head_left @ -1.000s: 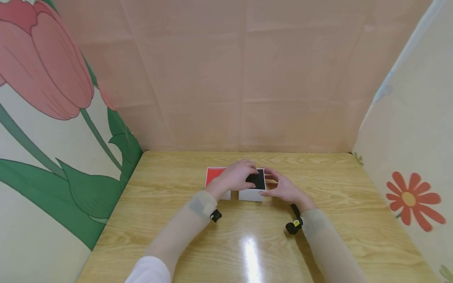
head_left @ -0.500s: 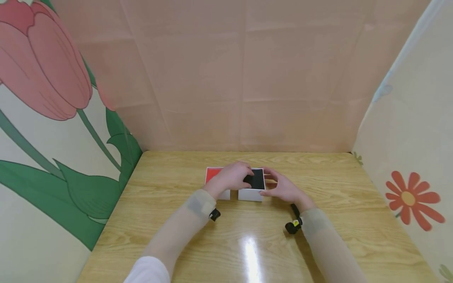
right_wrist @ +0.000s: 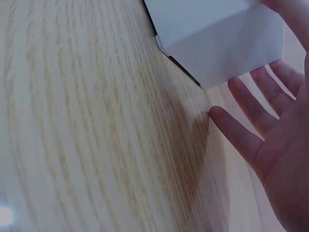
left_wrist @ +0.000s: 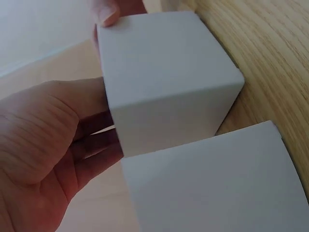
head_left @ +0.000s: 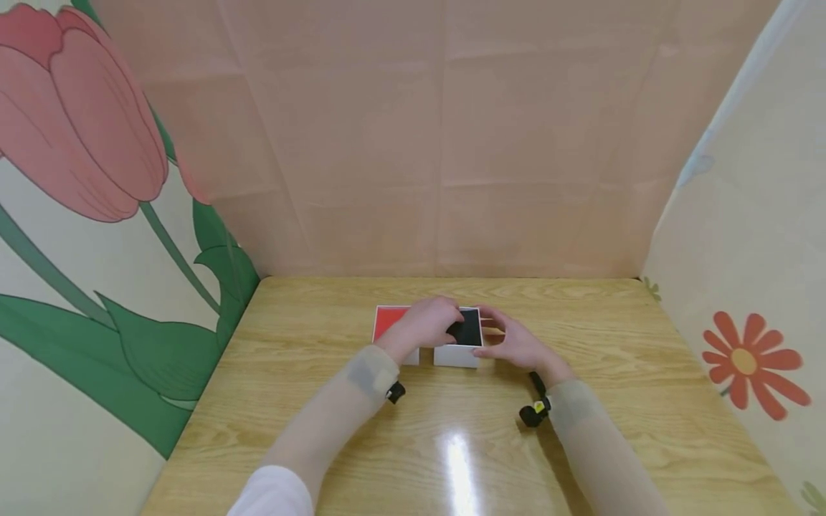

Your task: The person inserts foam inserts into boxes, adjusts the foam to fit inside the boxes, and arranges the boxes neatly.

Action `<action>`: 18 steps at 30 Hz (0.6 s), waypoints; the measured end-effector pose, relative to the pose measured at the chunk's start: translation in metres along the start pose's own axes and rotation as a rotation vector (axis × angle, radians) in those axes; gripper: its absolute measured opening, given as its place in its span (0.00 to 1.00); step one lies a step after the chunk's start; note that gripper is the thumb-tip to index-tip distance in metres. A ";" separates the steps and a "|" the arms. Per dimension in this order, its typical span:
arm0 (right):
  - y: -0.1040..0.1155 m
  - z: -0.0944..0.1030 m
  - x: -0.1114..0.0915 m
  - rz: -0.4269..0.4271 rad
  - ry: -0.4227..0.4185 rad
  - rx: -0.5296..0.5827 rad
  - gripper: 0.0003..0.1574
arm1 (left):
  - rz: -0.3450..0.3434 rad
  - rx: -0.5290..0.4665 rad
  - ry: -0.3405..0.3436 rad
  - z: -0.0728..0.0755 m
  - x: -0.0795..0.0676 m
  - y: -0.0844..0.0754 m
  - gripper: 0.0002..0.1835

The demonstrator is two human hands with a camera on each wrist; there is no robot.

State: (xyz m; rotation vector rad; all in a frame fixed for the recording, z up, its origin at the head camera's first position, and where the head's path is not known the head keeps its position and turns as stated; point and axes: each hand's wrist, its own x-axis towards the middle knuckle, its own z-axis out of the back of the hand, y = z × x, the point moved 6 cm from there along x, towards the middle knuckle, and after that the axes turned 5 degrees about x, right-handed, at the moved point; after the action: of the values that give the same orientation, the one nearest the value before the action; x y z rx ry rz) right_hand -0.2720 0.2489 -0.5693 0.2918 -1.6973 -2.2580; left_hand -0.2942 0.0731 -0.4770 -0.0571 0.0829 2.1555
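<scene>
Two white boxes stand side by side on the table: the left box [head_left: 389, 317] shows red on top, the right box [head_left: 457, 356] shows black. My left hand [head_left: 424, 324] reaches across the red one, its thumb and fingers bent down over the black area [head_left: 474, 331]. In the left wrist view the left hand's [left_wrist: 38, 150] fingers pass beyond the box's edge, so their tips are hidden. My right hand [head_left: 516, 342] holds the right box at its near right corner, thumb in front and fingers along the side. In the right wrist view one finger [right_wrist: 231, 128] stands apart from the box.
The wooden table [head_left: 310, 430] reaches back to a pink cloth backdrop [head_left: 439, 143]. Flower-printed sheets [head_left: 97, 258] flank it on both sides. A narrow gap separates the two boxes. Small black cameras [head_left: 532, 414] sit on the wrists.
My left hand has shifted slightly left over the black area, mostly in the first half second. The right hand and both boxes look almost still.
</scene>
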 end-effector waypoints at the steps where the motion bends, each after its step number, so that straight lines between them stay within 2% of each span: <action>1: -0.001 0.001 0.000 -0.002 -0.001 -0.002 0.62 | 0.000 -0.008 0.005 0.000 0.000 0.001 0.18; 7: -0.002 0.003 -0.002 -0.021 -0.009 -0.014 0.64 | 0.004 -0.047 0.016 0.001 -0.004 0.009 0.20; 18: -0.001 0.001 0.000 -0.009 -0.010 -0.015 0.64 | 0.029 -0.066 0.022 0.001 -0.004 0.008 0.19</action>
State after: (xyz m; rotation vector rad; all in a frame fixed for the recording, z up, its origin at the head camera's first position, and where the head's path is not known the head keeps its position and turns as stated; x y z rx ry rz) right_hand -0.2721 0.2502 -0.5703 0.2854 -1.6860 -2.2817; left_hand -0.2986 0.0652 -0.4749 -0.1178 0.0257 2.1871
